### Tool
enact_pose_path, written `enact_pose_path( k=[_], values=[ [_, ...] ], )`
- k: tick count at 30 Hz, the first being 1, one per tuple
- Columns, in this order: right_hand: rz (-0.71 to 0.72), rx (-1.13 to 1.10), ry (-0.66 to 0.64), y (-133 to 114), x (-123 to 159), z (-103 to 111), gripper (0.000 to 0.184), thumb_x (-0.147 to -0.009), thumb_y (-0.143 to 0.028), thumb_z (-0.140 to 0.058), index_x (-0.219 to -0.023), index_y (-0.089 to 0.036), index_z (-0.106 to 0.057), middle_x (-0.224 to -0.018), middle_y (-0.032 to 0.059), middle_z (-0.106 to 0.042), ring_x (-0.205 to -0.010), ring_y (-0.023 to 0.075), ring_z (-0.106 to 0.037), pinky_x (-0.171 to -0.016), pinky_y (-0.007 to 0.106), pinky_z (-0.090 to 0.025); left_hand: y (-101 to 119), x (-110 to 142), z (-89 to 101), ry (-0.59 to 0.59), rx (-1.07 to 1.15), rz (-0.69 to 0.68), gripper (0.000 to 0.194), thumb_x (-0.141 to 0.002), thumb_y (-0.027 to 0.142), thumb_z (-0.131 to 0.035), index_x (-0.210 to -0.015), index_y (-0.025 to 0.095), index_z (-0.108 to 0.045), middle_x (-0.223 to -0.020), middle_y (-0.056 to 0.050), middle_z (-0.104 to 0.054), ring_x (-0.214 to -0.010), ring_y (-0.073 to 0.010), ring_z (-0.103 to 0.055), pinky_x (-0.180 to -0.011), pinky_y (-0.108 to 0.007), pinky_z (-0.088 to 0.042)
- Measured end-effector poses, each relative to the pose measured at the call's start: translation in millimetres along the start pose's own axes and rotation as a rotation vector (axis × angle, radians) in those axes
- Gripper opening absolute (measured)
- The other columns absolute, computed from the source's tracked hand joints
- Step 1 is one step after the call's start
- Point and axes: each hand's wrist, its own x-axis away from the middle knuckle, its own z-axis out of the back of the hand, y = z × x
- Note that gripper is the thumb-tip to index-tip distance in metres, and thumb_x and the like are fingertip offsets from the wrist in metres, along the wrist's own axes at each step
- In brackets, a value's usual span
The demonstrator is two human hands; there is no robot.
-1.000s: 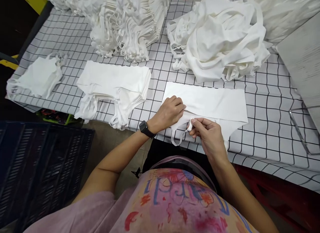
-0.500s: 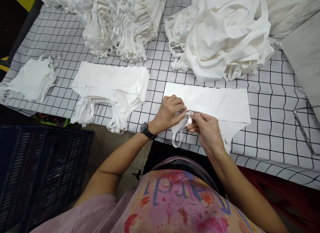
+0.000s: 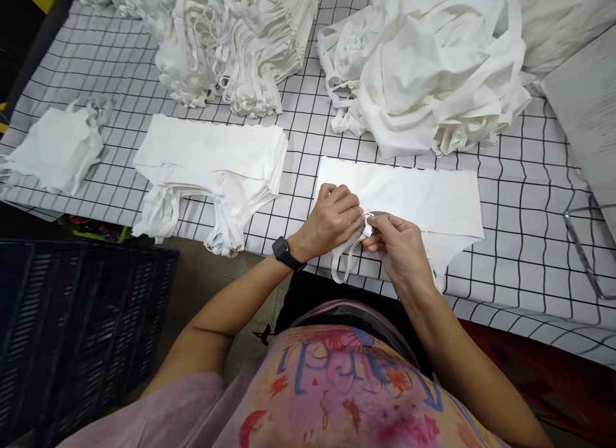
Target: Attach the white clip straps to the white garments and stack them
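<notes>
A white strappy top (image 3: 423,191) lies flat in front of me, its straps toward my body. My right hand (image 3: 399,246) pinches one of its shoulder straps (image 3: 367,228) near a small white slider. Against that same spot, my left hand (image 3: 332,220), with a black watch at the wrist, has its thumb and fingers closed on the strap. Its curled fingers hide the exact grip. Below the hands a loop of strap (image 3: 341,275) hangs near the table's front edge.
A neat stack of white tops (image 3: 212,153) lies left of my hands, and a smaller pile (image 3: 58,146) farther left. Large bundles (image 3: 231,50) and a loose heap (image 3: 433,69) fill the back. A metal wire frame (image 3: 584,255) stands right; dark blue crates (image 3: 81,332) sit lower left.
My left hand has shifted slightly right, its fingers now closer to my right fingertips and covering more of the slider. My right hand has barely moved.
</notes>
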Motion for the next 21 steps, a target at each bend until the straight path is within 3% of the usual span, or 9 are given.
enact_pose_path(
  k=[12,21],
  values=[
    [-0.009,0.009,0.006,-1.9,0.1,-1.6,0.019,-0.064,-0.027,-0.079,-0.06,-0.017,-0.064,-0.051,-0.0041,-0.057,-0.042,0.0093,-0.061,-0.04,0.016,-0.049,1.6,0.3,1.6,-0.059,0.013,0.001,0.026,-0.104,0.018,-0.047,-0.084,0.019,-0.063,-0.089,-0.006,-0.067,-0.093,-0.0214,-0.057,-0.089,-0.044,-0.042],
    [-0.023,0.009,-0.038,-2.5,-0.1,-0.7,0.019,-0.063,-0.025,-0.079,-0.057,-0.016,-0.063,-0.053,-0.0034,-0.058,-0.041,0.0074,-0.059,-0.039,0.015,-0.046,1.1,1.4,-0.5,-0.04,0.003,-0.027,0.028,-0.104,0.017,-0.045,-0.083,0.018,-0.063,-0.086,-0.006,-0.066,-0.092,-0.0212,-0.057,-0.089,-0.043,-0.044]
  ],
)
